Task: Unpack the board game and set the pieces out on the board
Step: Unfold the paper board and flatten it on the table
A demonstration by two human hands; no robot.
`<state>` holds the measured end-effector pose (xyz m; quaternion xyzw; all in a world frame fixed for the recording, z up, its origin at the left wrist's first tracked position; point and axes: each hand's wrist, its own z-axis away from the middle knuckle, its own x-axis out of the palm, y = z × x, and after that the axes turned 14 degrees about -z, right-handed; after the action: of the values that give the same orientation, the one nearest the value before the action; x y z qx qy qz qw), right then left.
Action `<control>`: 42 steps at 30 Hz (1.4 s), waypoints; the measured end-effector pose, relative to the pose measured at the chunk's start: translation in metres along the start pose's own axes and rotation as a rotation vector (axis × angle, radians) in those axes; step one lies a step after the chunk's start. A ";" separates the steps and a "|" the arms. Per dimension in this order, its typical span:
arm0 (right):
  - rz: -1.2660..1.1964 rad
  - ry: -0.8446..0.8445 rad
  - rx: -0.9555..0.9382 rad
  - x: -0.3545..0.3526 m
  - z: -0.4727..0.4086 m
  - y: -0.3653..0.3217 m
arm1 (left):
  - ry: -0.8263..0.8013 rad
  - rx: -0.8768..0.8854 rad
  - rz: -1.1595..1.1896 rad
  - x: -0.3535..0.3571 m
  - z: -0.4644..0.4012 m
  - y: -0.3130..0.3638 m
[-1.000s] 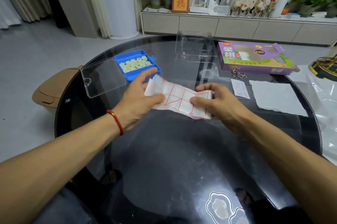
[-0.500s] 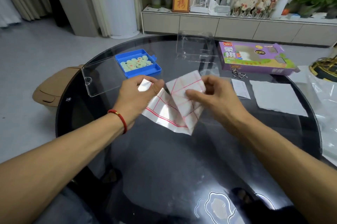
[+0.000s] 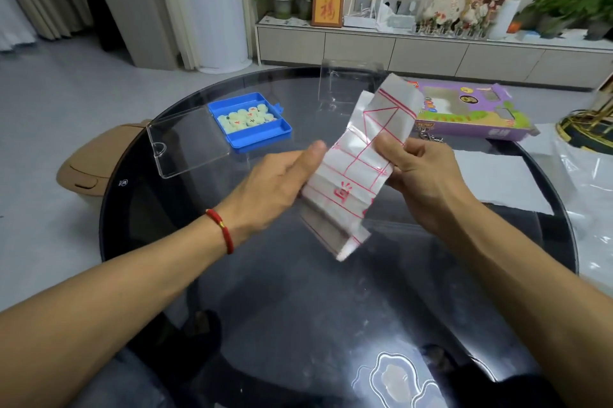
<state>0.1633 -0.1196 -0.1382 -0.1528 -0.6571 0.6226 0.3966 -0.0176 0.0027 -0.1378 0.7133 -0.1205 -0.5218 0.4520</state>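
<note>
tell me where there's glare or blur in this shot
Head view: ceiling-light glare on the glass table near the bottom edge; plants at far right smeared by motion blur; wide-angle bending at the edges; the folded paper board and blue tray stay sharp.

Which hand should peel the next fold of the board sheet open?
Right hand: it pinches the folded board sheet beside the raised upper flap. Left hand grips the lower edge, so it's better kept anchoring.
</note>
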 end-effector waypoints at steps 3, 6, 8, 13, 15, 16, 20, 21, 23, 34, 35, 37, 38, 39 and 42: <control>0.049 -0.065 0.012 0.003 0.005 0.000 | 0.015 -0.007 0.128 0.008 0.000 0.006; 0.055 -0.082 0.026 0.004 0.006 0.001 | 0.046 -0.010 0.065 0.007 -0.004 0.001; 0.042 -0.075 0.032 0.005 0.005 0.002 | 0.057 -0.096 0.140 0.007 -0.006 -0.001; 0.025 -0.045 0.032 0.015 0.005 0.012 | 0.085 -0.176 0.152 0.012 -0.007 -0.007; 0.000 -0.020 0.042 0.019 0.004 0.015 | 0.134 -0.229 0.127 0.011 -0.010 -0.009; -0.016 -0.025 0.054 0.021 0.005 0.015 | 0.153 -0.252 0.121 0.011 -0.011 -0.010; -0.119 -0.144 0.184 0.023 0.008 0.009 | 0.171 -0.295 0.196 0.009 -0.011 -0.014; -0.123 -0.176 0.215 0.023 0.009 0.007 | 0.173 -0.308 0.224 0.009 -0.012 -0.015; -0.141 -0.197 0.250 0.021 0.011 0.003 | 0.175 -0.334 0.275 0.006 -0.012 -0.017; -0.301 -0.284 0.589 0.007 0.008 0.002 | 0.008 -0.402 0.610 0.002 -0.013 -0.021; -0.301 -0.300 0.610 0.007 0.007 0.003 | 0.001 -0.409 0.644 0.002 -0.013 -0.021; -0.264 -0.298 0.598 0.006 0.005 0.004 | 0.022 -0.423 0.681 0.001 -0.014 -0.023; -0.233 -0.289 0.576 0.006 0.005 0.003 | 0.032 -0.424 0.687 0.001 -0.015 -0.023; -0.195 -0.278 0.546 0.007 0.006 0.002 | 0.038 -0.419 0.690 0.000 -0.015 -0.023; -0.163 -0.214 0.407 0.008 0.007 -0.001 | 0.028 -0.405 0.704 -0.006 -0.015 -0.026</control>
<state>0.1538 -0.1189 -0.1344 0.0504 -0.5664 0.7209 0.3962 -0.0152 0.0291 -0.1527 0.5323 -0.2459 -0.3387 0.7359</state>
